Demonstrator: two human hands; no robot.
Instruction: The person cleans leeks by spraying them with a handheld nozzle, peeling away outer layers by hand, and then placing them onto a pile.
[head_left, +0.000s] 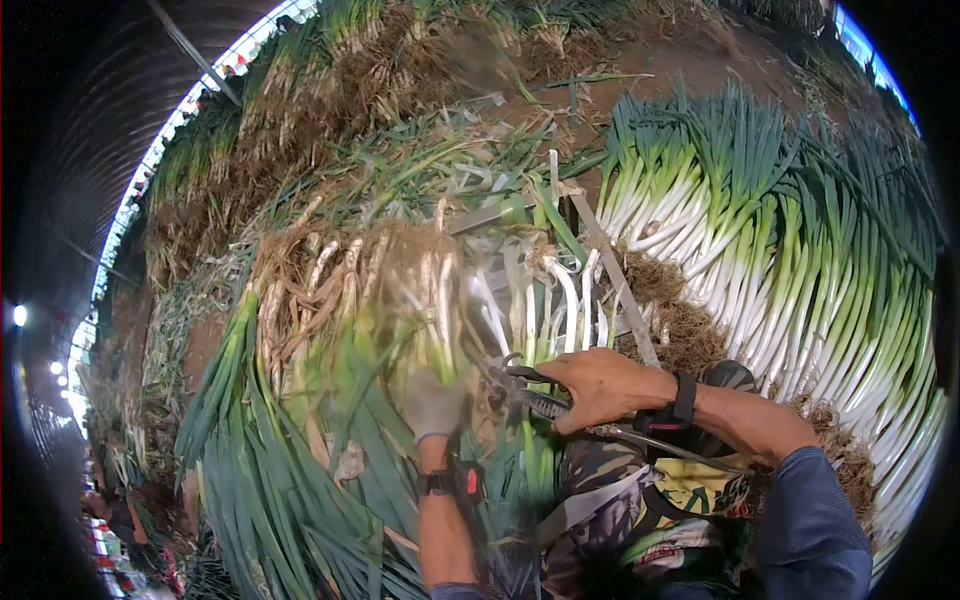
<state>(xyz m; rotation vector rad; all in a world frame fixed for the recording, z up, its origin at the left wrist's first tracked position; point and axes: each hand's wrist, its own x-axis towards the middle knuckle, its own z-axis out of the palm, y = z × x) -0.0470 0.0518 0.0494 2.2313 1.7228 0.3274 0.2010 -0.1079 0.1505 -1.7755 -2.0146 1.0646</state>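
**Two hands over a big heap of green onions**

The green onions [320, 480] lie in a thick heap in front of the person, with the leaves toward the body and the brown, hairy roots pointing away; the left hand [435, 400] is right at their pale stems, but it is a blur, so I cannot tell if its fingers are apart, together or clamped on a stem; the right hand [605, 385] has its thumb and fingers closed around a dark hand tool [540, 402], just beside the left hand; a thin dark line [665, 443] runs back from near that hand.

It looks to me like one hand tends the stems while the other keeps the tool close; moving the tool here would call for a firm hold, a light touch and room for the left fingers, since the stems look easy to bruise.

Flat metal bars [622, 290] stand by the stems; past them, on the right, whiter green onions [700, 230] lie side by side in a long row; more rooty bunches [370, 70] sit at the back.

The yellow cloth [690, 485] by the person's legs has big dark marks, maybe letters or numbers, too unclear to read; the left wristband [437, 483] has a red patch beside it, and no brand can be read.
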